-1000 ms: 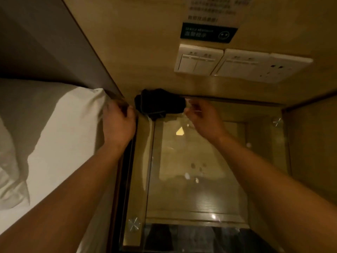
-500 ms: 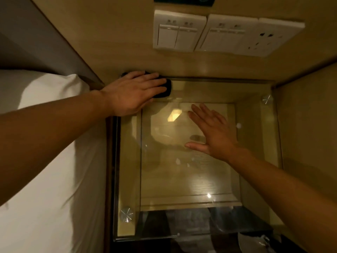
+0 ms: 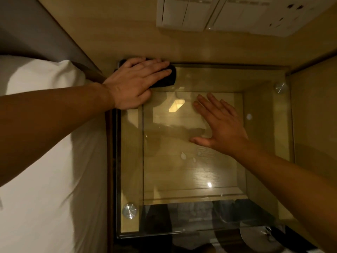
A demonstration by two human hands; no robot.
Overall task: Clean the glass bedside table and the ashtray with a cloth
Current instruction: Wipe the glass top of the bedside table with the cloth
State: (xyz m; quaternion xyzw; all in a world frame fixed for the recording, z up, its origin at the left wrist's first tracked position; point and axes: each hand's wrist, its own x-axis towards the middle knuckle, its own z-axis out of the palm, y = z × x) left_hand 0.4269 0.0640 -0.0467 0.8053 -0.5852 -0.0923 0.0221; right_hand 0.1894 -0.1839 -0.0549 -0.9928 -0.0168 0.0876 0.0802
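Near edge of the glass table (image 3: 182, 232): bare, a few pale spots mid-pane, no ashtray in view. Right hand (image 3: 220, 128) lies open over the middle of the glass, fingers spread, holding nothing. Far left corner, against the wooden wall (image 3: 127, 33): left hand (image 3: 135, 83) presses flat on the dark cloth (image 3: 168, 79). A second ago both hands pinched the cloth; now it is laid down, so wiping looks about to start.

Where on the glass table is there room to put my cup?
The near half of the glass table is bare, between the metal stud and the right hand. The far-left corner is crowded: the left hand presses the dark cloth there.
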